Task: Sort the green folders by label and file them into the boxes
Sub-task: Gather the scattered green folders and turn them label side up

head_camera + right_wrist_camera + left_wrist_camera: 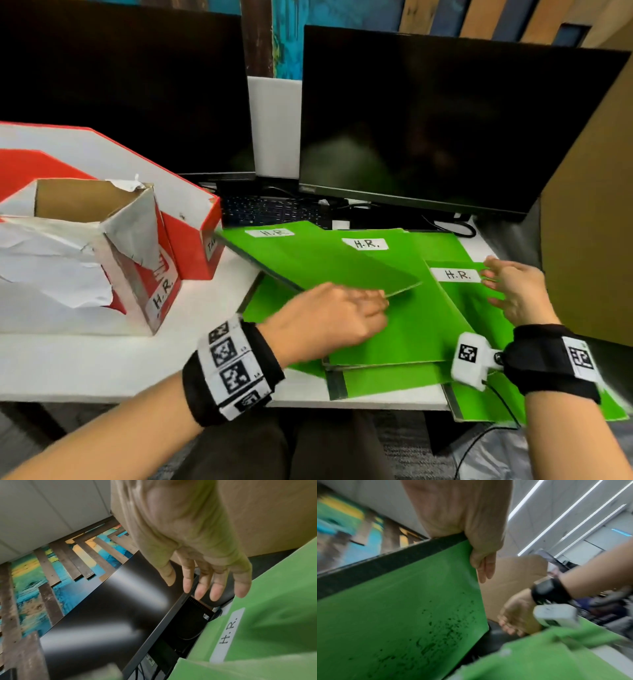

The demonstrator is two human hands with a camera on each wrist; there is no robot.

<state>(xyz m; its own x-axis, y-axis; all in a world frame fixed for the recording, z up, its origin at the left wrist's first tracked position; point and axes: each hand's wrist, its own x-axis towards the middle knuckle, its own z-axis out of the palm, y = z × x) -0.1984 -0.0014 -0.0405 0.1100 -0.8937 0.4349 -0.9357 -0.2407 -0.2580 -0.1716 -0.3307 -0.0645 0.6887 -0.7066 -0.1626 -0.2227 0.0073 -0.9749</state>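
Several green folders labelled "H.R." lie fanned on the white desk [102,370] in front of the monitors. My left hand [342,315] pinches the near corner of the leftmost folder [308,257] and holds it lifted off the pile; in the left wrist view the fingers [481,555] curl over this folder's [402,615] edge. My right hand [510,291] hovers with straight, spread fingers just above the rightmost folder [479,308], next to its "H.R." label [455,275]. The right wrist view shows those fingers [214,586] apart from the folder [274,615].
Two red-and-white boxes stand at the left: a torn one marked "H.R." [137,260] in front, a longer one [191,212] behind it. Two dark monitors [445,130], a keyboard [274,210] and cables sit behind the folders. A brown cardboard panel [589,240] rises at right.
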